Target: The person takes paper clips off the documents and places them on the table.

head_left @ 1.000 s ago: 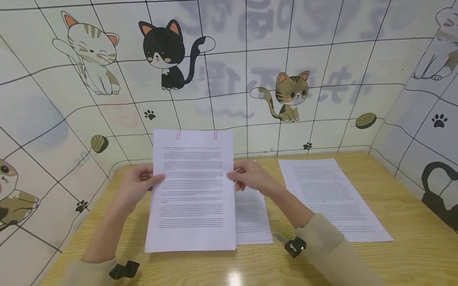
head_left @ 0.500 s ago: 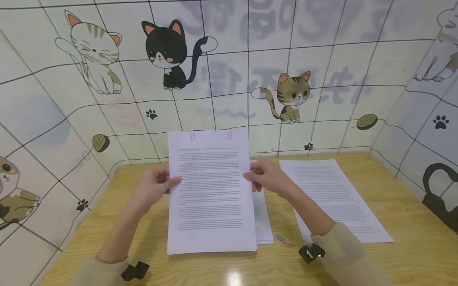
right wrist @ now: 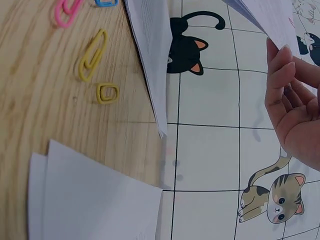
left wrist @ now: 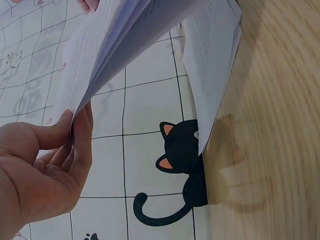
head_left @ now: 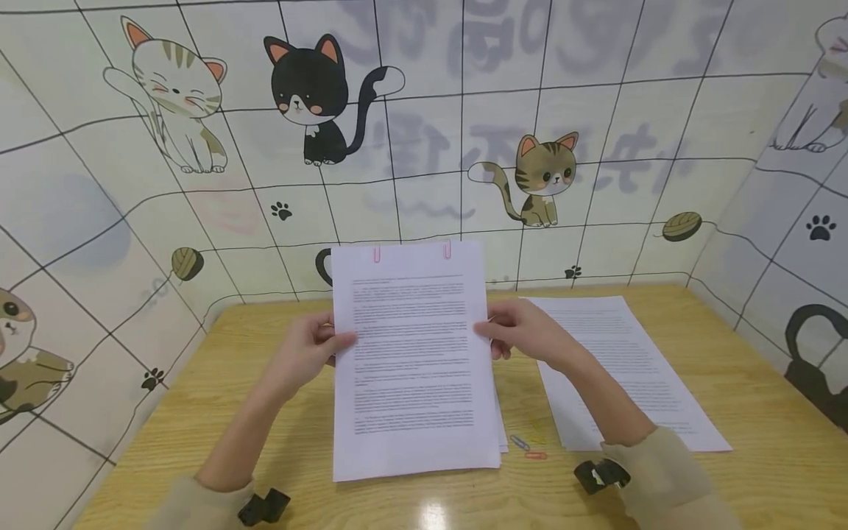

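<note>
I hold a clipped stack of printed sheets (head_left: 414,361) upright above the wooden table (head_left: 762,412). Two pink paper clips (head_left: 376,254) sit on its top edge. My left hand (head_left: 331,346) pinches the stack's left edge, thumb in front; the left wrist view shows that hand (left wrist: 70,135) under the sheets (left wrist: 125,45). My right hand (head_left: 495,335) pinches the right edge, and the right wrist view has its fingers (right wrist: 285,85) at the sheet corner (right wrist: 272,17). Another pile (head_left: 502,434) lies flat below, mostly hidden.
A second printed pile (head_left: 623,368) lies flat to the right. Loose paper clips (head_left: 526,447) lie near the front; the right wrist view shows yellow (right wrist: 92,55) and pink (right wrist: 67,10) ones. Cat-patterned walls (head_left: 596,147) enclose the table on three sides.
Both hands have carried the clipped stack to the right, so it now covers most of the pile lying beneath it. The grip is unchanged.
</note>
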Motion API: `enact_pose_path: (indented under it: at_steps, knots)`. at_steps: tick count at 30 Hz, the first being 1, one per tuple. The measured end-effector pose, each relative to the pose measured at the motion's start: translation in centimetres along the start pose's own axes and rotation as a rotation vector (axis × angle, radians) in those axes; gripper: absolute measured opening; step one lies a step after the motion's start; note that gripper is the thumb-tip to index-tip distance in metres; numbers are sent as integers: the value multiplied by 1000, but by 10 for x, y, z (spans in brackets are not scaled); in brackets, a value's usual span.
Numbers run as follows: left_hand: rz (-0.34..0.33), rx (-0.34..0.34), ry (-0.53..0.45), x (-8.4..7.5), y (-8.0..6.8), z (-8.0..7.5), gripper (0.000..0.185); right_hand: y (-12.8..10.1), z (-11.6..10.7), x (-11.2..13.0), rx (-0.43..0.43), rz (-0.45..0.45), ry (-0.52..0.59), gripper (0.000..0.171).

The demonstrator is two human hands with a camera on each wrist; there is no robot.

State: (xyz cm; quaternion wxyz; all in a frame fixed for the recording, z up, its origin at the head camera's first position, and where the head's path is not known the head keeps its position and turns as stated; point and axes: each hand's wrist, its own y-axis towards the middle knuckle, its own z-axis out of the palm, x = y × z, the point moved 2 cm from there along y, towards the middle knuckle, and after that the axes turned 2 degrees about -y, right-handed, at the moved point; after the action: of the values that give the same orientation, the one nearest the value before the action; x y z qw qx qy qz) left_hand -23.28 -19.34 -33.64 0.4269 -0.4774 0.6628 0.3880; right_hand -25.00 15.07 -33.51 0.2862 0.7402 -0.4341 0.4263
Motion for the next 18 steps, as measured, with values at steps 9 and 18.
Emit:
enact_pose_path:
  at_steps: [9,18]
  knots:
    - [8,-41,-19,-3,1,8,20,-6,-9,-1,-47,-14,-56,20]
    - [29,-84,29,-5,1,9,16,-8,-15,2,-184,-83,-37,29]
